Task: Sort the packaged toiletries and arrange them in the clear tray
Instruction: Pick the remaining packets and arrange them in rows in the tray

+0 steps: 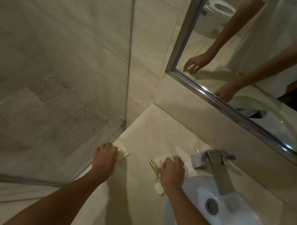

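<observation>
The left hand [105, 154] lies palm down, with curled fingers, on a flat pale square packet with a yellowish edge [123, 152]. This packet sits near the left edge of the beige stone counter [152, 132], close to the glass shower panel [55, 58]. I cannot tell whether the fingers pinch the packet or only press on it. The right hand [172, 169] is also curled and rests on a cream packet with brown stripes [154, 166], which lies on the counter just beside the white oval basin [223, 221]. Whether this hand already grips its packet is not clear either. A small white round item [159, 189] lies on the counter close under the right wrist, apart from both packets.

I judge that the step in hand is the gathering of the packets, one under each hand, before they are sorted. No clear tray can be seen from this angle, so the next move calls first for finding it, then for lifting both flat packets cleanly from the smooth stone. This may need a fingertip under an edge, because they lie flat.

The counter is smooth and pale. A square chrome faucet [216, 169] stands behind the basin. Above it a metal-framed mirror [258, 61] reflects both arms, a white shirt and a white toilet. The walls have beige tiles and the light is dim.
</observation>
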`<state>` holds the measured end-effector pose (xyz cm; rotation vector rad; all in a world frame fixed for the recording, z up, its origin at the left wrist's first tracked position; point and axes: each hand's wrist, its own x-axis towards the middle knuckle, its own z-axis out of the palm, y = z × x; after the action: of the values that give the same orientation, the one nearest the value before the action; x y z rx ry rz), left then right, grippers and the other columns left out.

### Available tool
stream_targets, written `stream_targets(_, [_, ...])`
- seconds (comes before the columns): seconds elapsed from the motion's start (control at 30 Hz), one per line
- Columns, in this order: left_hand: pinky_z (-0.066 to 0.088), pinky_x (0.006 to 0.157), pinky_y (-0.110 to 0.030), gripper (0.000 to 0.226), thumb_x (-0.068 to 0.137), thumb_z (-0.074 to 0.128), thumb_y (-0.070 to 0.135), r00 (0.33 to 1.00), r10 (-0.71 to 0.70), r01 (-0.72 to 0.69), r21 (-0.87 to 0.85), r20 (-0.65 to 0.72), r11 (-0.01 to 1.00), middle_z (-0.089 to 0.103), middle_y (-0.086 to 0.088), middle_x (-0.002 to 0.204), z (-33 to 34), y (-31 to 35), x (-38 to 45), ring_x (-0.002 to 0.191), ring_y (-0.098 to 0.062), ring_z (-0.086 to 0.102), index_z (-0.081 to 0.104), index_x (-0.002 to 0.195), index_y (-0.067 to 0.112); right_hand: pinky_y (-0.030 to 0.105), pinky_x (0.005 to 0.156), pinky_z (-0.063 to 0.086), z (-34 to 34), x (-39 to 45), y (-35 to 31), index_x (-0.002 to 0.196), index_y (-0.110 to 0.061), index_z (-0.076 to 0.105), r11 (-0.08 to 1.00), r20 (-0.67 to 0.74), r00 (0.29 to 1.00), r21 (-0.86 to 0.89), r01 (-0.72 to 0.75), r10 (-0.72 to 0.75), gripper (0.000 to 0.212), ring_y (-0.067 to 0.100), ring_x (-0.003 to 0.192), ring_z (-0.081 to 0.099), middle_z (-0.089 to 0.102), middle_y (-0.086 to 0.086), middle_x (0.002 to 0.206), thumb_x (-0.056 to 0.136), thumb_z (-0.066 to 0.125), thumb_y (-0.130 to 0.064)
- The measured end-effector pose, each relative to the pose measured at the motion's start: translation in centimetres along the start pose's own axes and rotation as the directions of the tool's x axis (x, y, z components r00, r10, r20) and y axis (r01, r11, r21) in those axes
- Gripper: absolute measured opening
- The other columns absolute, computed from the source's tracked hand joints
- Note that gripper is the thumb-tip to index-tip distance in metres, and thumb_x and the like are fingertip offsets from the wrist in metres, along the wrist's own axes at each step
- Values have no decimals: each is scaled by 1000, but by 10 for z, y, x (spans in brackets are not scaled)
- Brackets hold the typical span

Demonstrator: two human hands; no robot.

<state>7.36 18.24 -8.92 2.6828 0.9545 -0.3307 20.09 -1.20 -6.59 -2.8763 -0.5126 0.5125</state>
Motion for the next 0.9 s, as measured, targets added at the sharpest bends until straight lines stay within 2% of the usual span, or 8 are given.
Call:
stream_targets(0.1, [39, 93, -40, 26, 87, 60, 20, 998, -63, 63, 27, 8, 998, 51, -8, 120, -3, 3, 0, 108, -28, 48, 52, 111, 18, 33, 90, 41, -1, 4, 0, 100, -19, 58, 1000, -19, 999, -9, -27, 27, 30, 24, 110, 50, 56, 5, 114, 78, 75, -30])
stream_targets(0.27, [40, 93, -38, 63, 81, 68, 21, 995, -95, 96, 31, -32, 995, 52, -7, 118, -7, 12, -1, 109, -26, 51, 32, 132, 16, 38, 87, 37, -8, 3, -7, 121, -23, 38, 999, -60, 997, 15, -37, 38, 68, 27, 108, 55, 63, 6, 111, 69, 82, -23])
stream_targets(0.33, [41, 93, -38, 63, 81, 67, 22, 996, -84, 85, 19, -20, 996, 58, -7, 116, -9, 14, -2, 108, -26, 54, 32, 133, 15, 36, 89, 38, -10, 0, -9, 118, -24, 40, 995, -65, 998, 103, -5, 12, 59, 26, 104, 60, 67, 4, 107, 74, 78, -17])
stream_targets(0.43, [38, 89, -37, 31, 87, 60, 28, 999, -34, 34, -6, -21, 999, 65, -5, 107, -15, 17, -7, 102, -27, 56, 47, 113, 17, 33, 84, 45, -21, -6, -8, 102, -20, 54, 979, -78, 995, 193, 72, -58, 25, 25, 100, 61, 65, 3, 105, 83, 71, -19])
stream_targets(0.5, [37, 87, -38, 17, 91, 55, 28, 998, -2, 0, -33, -62, 999, 67, -5, 102, -21, 23, -11, 100, -28, 57, 52, 103, 17, 31, 76, 46, -32, -10, -4, 96, -19, 57, 969, -117, 986, 207, 139, -116, 12, 23, 97, 59, 61, 2, 101, 88, 66, -22])
stream_targets(0.57, [38, 85, -40, 14, 92, 54, 27, 995, 39, -45, -63, -93, 997, 67, -5, 101, -26, 33, -13, 99, -30, 57, 53, 100, 16, 27, 70, 43, -45, -14, 3, 94, -18, 58, 960, -163, 972, 192, 202, -171, 8, 21, 93, 57, 58, 2, 99, 91, 62, -24])
stream_targets(0.67, [39, 83, -41, 15, 91, 55, 26, 982, 128, -138, -68, -137, 988, 66, -6, 101, -36, 59, -15, 100, -31, 56, 54, 100, 15, 29, 69, 46, -66, -24, 17, 92, -18, 58, 956, -226, 951, 157, 249, -211, 8, 19, 91, 56, 58, 1, 97, 92, 61, -25])
stream_targets(0.9, [39, 74, -39, 9, 89, 60, 21, 910, 357, -374, -44, -211, 926, 66, -5, 93, -45, 142, -43, 92, -30, 56, 59, 95, 14, 30, 68, 42, -110, -63, 86, 88, -15, 64, 962, -343, 928, 166, 216, -149, 12, 24, 87, 59, 63, 4, 91, 89, 63, -27])
